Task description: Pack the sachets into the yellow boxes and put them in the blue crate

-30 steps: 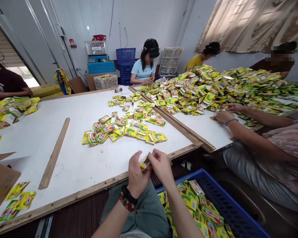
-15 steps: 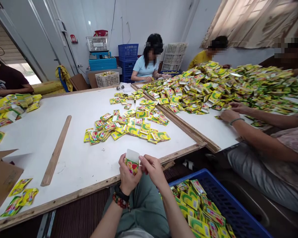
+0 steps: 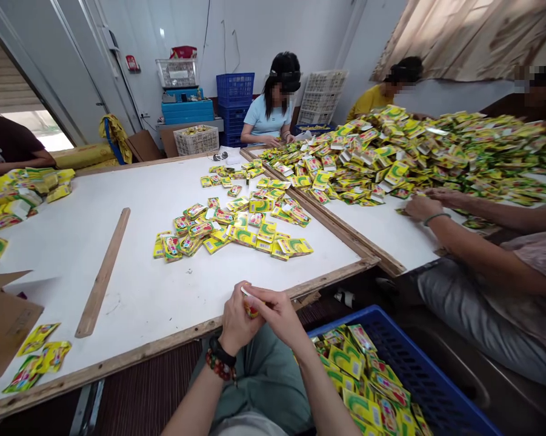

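Above my lap, by the table's front edge, both my hands are closed around a small printed carton [image 3: 251, 309]. My left hand [image 3: 237, 321] wraps it from the left and below. My right hand [image 3: 277, 312] has its thumb and fingers at the carton's top, by the white flap. Most of the carton is hidden by my fingers. Beyond my hands, a loose group of yellow-green cartons [image 3: 240, 233] lies on the white table [image 3: 163, 290].
To my right stands a blue crate [image 3: 436, 369] full of cartons. A wooden strip [image 3: 103, 272] lies on the table, left of it a cardboard box [image 3: 9, 327] and several sachets [image 3: 49, 357]. A big carton heap [image 3: 391, 151] covers the adjoining table. Co-workers sit around.
The carton's white top flap stood upright before; now it is folded down under my fingers. My right hand has moved left over the carton's top.
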{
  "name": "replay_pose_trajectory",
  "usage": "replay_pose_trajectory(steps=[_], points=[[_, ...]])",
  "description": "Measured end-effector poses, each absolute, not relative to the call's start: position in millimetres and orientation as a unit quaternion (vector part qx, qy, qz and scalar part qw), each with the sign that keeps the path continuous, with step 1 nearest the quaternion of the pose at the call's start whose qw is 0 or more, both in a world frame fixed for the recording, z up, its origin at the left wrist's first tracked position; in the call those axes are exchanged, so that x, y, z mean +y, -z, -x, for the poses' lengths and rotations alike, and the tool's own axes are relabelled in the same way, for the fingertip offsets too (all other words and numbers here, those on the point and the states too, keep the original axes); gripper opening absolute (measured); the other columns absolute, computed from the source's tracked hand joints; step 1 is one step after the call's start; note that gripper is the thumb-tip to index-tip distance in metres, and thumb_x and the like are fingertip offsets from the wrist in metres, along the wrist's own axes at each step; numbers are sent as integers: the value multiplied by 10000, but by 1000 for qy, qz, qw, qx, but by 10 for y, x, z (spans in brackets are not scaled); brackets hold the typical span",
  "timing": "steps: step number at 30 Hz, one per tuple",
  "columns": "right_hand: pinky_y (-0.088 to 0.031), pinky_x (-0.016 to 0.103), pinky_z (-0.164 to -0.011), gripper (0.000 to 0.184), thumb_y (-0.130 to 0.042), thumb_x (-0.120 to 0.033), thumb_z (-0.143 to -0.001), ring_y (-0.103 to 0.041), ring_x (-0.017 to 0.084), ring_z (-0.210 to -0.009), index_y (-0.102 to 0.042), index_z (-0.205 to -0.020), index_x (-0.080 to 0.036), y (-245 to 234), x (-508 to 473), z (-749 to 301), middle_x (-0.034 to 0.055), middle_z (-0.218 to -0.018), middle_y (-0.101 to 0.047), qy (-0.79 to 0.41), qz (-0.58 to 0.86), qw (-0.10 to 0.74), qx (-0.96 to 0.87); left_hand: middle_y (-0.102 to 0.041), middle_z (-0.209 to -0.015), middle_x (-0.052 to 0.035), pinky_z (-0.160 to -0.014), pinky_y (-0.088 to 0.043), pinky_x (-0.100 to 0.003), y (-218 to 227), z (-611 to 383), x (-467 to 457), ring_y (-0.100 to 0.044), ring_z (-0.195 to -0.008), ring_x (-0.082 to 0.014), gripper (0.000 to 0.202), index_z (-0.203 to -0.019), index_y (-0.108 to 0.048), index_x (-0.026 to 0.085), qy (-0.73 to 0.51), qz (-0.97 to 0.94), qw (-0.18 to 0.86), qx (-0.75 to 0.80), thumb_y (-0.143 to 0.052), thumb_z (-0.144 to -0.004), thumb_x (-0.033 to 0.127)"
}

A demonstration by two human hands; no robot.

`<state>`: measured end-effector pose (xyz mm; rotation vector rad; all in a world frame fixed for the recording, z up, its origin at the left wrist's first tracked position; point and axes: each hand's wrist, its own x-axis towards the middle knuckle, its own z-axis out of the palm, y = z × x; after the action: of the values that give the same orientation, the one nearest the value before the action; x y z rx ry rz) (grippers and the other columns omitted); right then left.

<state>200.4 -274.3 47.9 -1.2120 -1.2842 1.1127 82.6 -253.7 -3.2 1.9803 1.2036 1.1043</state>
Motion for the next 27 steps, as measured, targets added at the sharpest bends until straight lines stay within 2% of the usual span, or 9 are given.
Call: replay_pose_trajectory(steps=[2, 5, 12, 15, 18, 20, 22, 24, 27], points=[[-511, 463, -920, 370, -640, -405, -802, -683, 295, -1000, -726, -1081, -178, -438, -2729, -1991, 86, -1104, -721, -452, 528, 522, -495, -591, -873, -45, -655, -492, -322, 4, -834, -2530, -616, -759, -216, 358, -1039, -439, 192, -389, -746, 275, 466, -591, -757, 352], [-548, 436, -853, 372, -621, -399, -814, -702, 284, -936, -721, -1089, -170, -400, -2707, -1995, 85, -1068, -734, -449, 534, 530, -481, -576, -849, -29, -616, -453, -291, -5, -843, -2528, -588, -713, -199, 380, -1023, -422, 202, -389, -738, 271, 480, -614, -721, 327], [-534, 299, -661, 383, -557, -309, -889, -690, 198, -719, -631, -1244, -184, -425, -2750, -2008, 83, -953, -767, -323, 516, 430, -667, -461, -670, 45, -518, -340, -244, 12, -845, -2522, -456, -557, -145, 250, -900, -380, 224, -414, -713, 306, 476, -563, -731, 244], [-514, 274, -658, 342, -482, -249, -926, -683, 179, -695, -654, -1217, -194, -460, -2854, -1997, 75, -824, -759, -246, 517, 424, -702, -501, -763, 21, -577, -400, -256, -15, -799, -2535, -488, -622, -145, 325, -957, -409, 214, -410, -727, 332, 440, -594, -690, 222], [-514, 272, -670, 331, -447, -203, -918, -698, 194, -748, -703, -1127, -211, -526, -3073, -2160, 89, -862, -756, -195, 573, 381, -699, -538, -1028, -51, -688, -476, -286, -53, -723, -2544, -547, -826, -181, 583, -1125, -432, 206, -390, -751, 383, 370, -721, -631, 320], [-521, 289, -680, 325, -436, -209, -914, -710, 217, -771, -732, -1047, -214, -562, -3215, -2388, 100, -890, -759, -175, 654, 300, -672, -525, -1113, -75, -715, -497, -295, -67, -688, -2542, -542, -923, -203, 627, -1171, -441, 209, -390, -749, 409, 346, -731, -660, 426], [-529, 322, -692, 293, -474, -269, -904, -716, 259, -826, -734, -1029, -215, -567, -3250, -2648, 117, -956, -754, -141, 735, 195, -634, -530, -1110, -80, -709, -502, -288, -72, -689, -2534, -541, -940, -198, 512, -1153, -460, 208, -396, -738, 421, 347, -657, -756, 465], [-529, 359, -764, 333, -508, -316, -893, -678, 306, -996, -681, -1150, -193, -536, -3107, -2856, 156, -1133, -700, -84, 779, 125, -608, -546, -1046, -67, -683, -496, -269, -70, -726, -2526, -552, -878, -172, 368, -1116, -475, 206, -394, -734, 417, 364, -584, -831, 412], [-421, 417, -987, 511, -486, -299, -913, -450, 332, -1308, -467, -1383, -99, -443, -2576, -2994, 223, -1401, -492, -13, 798, 123, -589, -554, -911, -37, -643, -489, -251, -49, -800, -2525, -560, -778, -146, 218, -1049, -502, 200, -382, -743, 386, 390, -536, -865, 312]])
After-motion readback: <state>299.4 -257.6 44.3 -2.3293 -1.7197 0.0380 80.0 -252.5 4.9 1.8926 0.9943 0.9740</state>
